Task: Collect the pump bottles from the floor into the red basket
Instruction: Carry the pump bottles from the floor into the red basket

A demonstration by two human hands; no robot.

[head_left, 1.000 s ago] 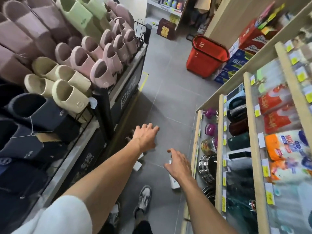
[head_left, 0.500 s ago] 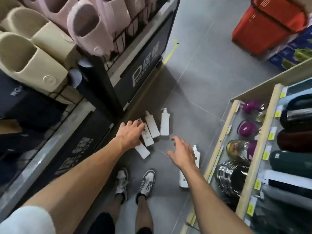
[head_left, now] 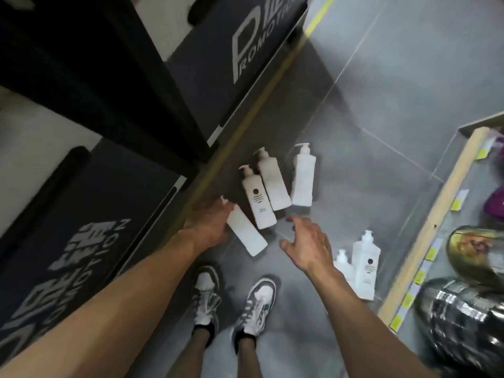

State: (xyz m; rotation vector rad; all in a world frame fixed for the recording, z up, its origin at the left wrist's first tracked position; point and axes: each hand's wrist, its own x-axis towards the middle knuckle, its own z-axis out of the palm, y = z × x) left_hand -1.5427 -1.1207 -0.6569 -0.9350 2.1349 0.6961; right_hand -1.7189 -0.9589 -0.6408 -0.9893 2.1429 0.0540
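The left grip is blurred by motion. Its fingers lie against the pump end of the nearest pump bottle, and it cannot be told whether they are curled round it. The right grip is spread apart above the floor, with nothing in it.

Six white pump bottles are counted on the floor. The nearest pump bottle lies between the two grips, its long axis slanted and its pump toward the left grip. Just beyond the grips three are laid side by side: a labelled bottle, a plain bottle against it, and a third bottle slightly apart to the right. All three pumps point away from the person. Right of the right grip a tall labelled bottle is seen, pump likewise pointed away. A small bottle beside it is partly hidden by the right wrist.

Left of the left grip the aisle is bounded by a dark display stand, its lettering cut off, with a yellow floor line along it. Right of the right grip a wooden shelf edge closes the side. Open tile is noted beyond the three bottles.
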